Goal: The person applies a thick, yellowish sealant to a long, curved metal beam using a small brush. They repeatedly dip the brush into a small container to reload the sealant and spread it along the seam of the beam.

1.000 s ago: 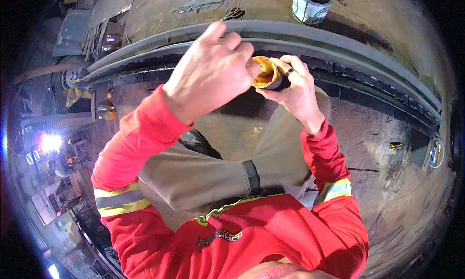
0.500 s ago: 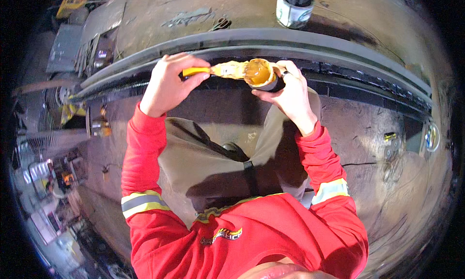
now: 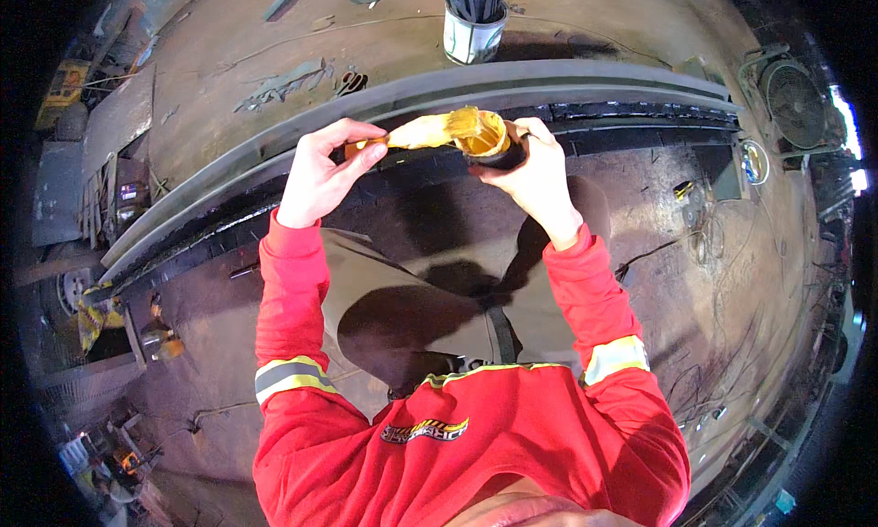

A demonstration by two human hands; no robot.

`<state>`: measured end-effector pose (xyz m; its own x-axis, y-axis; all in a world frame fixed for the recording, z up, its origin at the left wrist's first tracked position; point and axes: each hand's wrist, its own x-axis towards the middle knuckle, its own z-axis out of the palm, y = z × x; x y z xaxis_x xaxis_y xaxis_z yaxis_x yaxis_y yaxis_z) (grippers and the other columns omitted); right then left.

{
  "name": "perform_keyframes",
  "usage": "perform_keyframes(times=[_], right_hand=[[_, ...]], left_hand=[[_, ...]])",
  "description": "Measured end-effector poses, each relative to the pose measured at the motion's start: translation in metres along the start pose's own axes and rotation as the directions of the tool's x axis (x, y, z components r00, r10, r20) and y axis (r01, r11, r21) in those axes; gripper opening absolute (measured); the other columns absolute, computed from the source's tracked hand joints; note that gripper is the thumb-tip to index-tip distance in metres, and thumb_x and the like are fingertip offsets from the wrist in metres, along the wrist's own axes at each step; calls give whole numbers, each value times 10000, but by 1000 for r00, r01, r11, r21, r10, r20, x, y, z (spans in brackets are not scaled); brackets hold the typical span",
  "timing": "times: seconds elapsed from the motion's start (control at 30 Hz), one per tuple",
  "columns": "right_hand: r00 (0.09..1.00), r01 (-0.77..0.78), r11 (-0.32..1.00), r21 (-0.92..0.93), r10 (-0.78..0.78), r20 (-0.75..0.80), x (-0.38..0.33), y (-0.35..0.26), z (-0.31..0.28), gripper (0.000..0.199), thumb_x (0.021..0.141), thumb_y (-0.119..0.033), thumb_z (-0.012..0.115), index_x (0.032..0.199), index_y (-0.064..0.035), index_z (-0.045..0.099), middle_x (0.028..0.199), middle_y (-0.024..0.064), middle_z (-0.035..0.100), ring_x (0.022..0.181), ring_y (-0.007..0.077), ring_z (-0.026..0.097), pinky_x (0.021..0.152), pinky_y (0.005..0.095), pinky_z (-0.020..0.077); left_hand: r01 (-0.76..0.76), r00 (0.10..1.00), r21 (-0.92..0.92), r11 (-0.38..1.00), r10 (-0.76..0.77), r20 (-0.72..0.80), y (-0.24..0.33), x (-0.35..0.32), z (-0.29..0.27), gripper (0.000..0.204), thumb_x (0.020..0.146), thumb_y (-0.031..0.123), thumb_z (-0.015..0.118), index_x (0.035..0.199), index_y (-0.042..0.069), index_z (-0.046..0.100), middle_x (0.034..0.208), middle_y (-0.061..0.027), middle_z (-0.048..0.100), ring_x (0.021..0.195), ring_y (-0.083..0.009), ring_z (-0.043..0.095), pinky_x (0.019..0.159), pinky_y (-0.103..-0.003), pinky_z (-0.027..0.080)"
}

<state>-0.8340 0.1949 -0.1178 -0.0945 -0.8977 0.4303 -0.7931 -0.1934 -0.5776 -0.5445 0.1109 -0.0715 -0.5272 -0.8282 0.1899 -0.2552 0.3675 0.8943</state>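
My left hand (image 3: 331,170) is closed around the yellow handle of a paintbrush (image 3: 422,133), which lies nearly level and points right. Yellow paint coats the brush well up from its bristles. The bristle end rests at the left rim of a small round paint cup (image 3: 495,150), and I cannot tell how far it reaches inside. Yellow paint lines the cup's mouth, while its outer side looks dark. My right hand (image 3: 538,177) grips the cup from its right side, tilting the mouth toward me. Both hands are above the dark metal in front of my knees.
A long grey metal beam (image 3: 585,73) runs across in front of me. Beyond it stands a white bucket (image 3: 470,40) full of dark rods. Metal scraps (image 3: 283,83) lie on the floor. A large fan (image 3: 792,103) is at far right, with cables on the floor nearby.
The brush's bristles have shifted from inside the cup's mouth to its left rim. My head view has turned, so the beam and bucket appear farther left.
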Motion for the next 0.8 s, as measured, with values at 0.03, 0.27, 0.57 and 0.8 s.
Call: perform_keyframes(times=[0.03,0.27,0.57,0.8], right_hand=[[1000,3,1000,-8,-3,-16,3,-2,0,608,553,-254,957,1054,-14,710,985,101,651,892,262,665,819,349,540],[992,-105,994,21,107,-70,35,-32,0,545,580,-281,957,922,47,690,932,125,681,844,227,672,791,321,530],[948,-282,959,-16,276,-157,50,43,-25,629,608,-402,948,1004,36,733,991,180,703,899,284,698,837,372,542],[947,-249,967,-42,234,-221,75,93,-19,616,607,-397,951,972,47,730,948,151,695,821,248,672,782,357,528]], left_hand=[[8,1000,-37,999,-8,5,-6,1,-1,170,900,73,744,1056,9,722,920,-27,711,832,-69,600,742,-238,469],[45,999,50,998,-44,-30,-22,-12,-34,149,893,100,760,1015,18,732,889,-12,701,788,-68,580,722,-231,464],[126,986,29,992,-122,-113,-31,-14,-83,147,914,104,738,1028,13,718,864,19,666,760,-43,532,693,-213,428],[95,981,443,892,-159,109,-42,18,-47,168,879,127,740,1006,19,726,875,-117,719,832,-200,696,795,-321,525]])
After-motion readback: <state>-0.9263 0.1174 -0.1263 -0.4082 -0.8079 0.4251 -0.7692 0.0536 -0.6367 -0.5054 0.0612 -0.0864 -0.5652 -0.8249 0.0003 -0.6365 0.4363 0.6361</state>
